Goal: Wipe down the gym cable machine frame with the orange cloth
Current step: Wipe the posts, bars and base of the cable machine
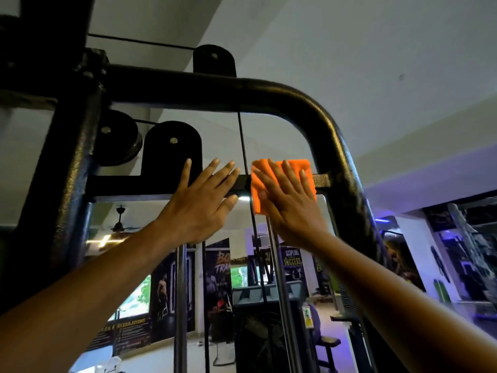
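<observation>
I see my right hand (289, 203) flat, fingers spread, pressing the cloth (282, 181) on the crossbar (321, 181) of the frame (330, 130). My left hand (200, 200) sits just left of it, fingers straight on the same bar, cable (243, 146) between the hands.

posters (218, 275) on the far wall; ceiling fan (120, 224); office chair (324, 343); white ceiling (349, 49); purple lighting at right.

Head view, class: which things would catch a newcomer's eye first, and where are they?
The orange cloth stands out, pressed flat by the right hand against the black crossbar at centre. Beside it the left hand rests open on that bar, under the frame's curved top tube.
</observation>
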